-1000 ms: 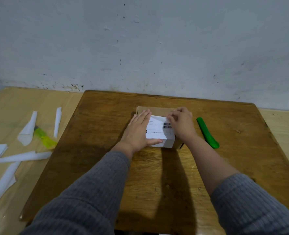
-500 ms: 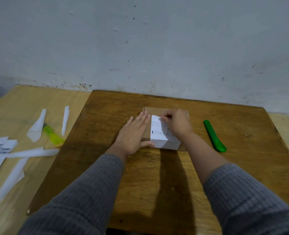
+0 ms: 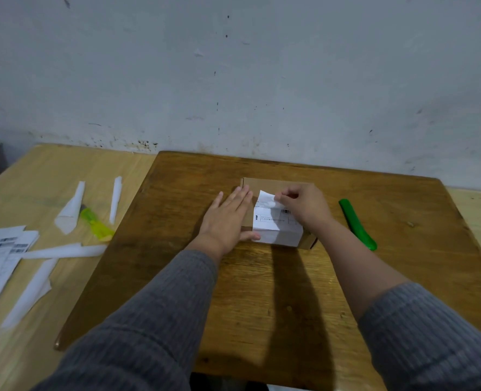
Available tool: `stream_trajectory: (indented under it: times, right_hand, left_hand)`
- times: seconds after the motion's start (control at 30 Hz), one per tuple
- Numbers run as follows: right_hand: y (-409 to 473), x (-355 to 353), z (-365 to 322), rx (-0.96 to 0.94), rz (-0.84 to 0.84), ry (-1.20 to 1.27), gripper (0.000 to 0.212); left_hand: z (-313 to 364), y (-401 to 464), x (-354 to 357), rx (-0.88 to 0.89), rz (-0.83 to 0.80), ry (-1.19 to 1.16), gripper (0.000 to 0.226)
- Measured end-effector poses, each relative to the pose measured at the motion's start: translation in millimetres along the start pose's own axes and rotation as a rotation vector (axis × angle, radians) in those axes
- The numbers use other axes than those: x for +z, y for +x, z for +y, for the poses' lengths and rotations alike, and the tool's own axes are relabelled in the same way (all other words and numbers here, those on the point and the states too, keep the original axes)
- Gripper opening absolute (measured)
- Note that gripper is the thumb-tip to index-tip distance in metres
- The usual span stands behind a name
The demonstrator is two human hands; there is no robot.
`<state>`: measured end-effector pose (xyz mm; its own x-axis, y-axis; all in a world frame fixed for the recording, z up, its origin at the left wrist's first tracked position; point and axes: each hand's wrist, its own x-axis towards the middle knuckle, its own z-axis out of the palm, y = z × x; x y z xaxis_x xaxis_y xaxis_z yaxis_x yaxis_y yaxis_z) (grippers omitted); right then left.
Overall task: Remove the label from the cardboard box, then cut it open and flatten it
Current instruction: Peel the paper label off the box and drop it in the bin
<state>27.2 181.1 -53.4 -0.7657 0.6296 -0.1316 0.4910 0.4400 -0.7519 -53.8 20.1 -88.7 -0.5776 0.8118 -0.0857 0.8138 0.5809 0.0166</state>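
Box: I note a small brown cardboard box [image 3: 273, 184] mid-board, white label [image 3: 276, 221] over top and near face, far corner lifted | Axis: long side left-right | Hands: left hand [image 3: 226, 218] flat, fingers straight on left side; right hand [image 3: 304, 206] pinches label corner | Hidden: print illegible, right side covered

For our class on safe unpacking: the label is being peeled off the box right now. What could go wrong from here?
1. The right hand pinches only the lifted far edge of the label; most is stuck, so it may tear.
2. The left hand lies flat on the box; a hard pull could slide the box.
3. The green cutter lies close beside the right forearm and could be knocked.
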Motion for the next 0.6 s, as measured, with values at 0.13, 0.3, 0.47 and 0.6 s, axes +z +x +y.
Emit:
stream_trajectory:
  times: [0.13,0.3,0.47,0.6]
  right_hand:
    - [-2,6,4,-0.054,0.061,-0.321,0.032]
    - [-8,3,8,-0.199,0.153,-0.379,0.031]
    - [7,-5,13,-0.235,0.148,-0.530,0.029]
    - [23,-6,14,-0.305,0.137,-0.488,0.029]
  left_hand:
    - [1,0,-5,0.008,0.000,-0.029,0.101]
    - [3,8,-7,0.014,0.031,-0.071,0.095]
    - [-1,15,-7,0.016,0.010,-0.110,0.097]
    - [4,20,-2,-0.016,0.045,-0.157,0.097]
